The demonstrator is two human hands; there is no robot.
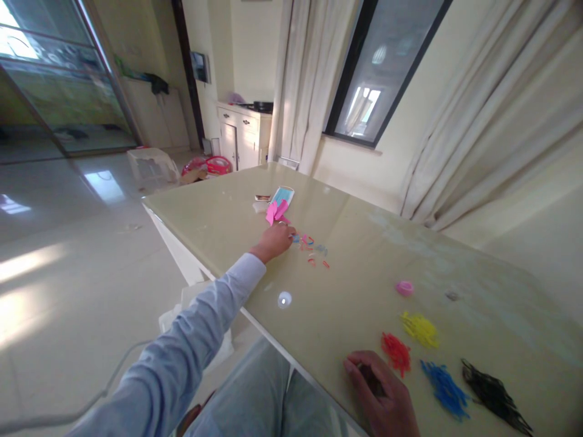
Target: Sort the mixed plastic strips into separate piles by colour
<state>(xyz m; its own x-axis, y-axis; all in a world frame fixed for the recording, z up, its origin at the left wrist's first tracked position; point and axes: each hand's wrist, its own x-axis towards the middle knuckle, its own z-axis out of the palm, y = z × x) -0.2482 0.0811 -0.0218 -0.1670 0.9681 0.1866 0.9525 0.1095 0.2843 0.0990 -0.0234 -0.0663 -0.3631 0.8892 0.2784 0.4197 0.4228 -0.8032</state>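
My left hand [274,240] reaches across the table, its fingers curled down at the edge of a scatter of small coloured pieces [306,240], red, blue and pale. Whatever its fingertips hold, if anything, is hidden. Just beyond it lies a bright pink folded piece [277,211]. Low on the right, my right hand [385,391] rests at the table's near side with thumb and forefinger curled together; nothing shows between them. Closest to it is a heap of thin red strands [396,353]. Yellow [419,329], blue [444,388] and black strands [494,394] lie in separate heaps beside it.
A small pink cup-like thing [404,288] and a small greyish piece [452,295] are on the tabletop [355,255]. Near the front edge sits a small clear round object [285,300]. Behind the pink piece lies a blue-and-white flat packet [283,195].
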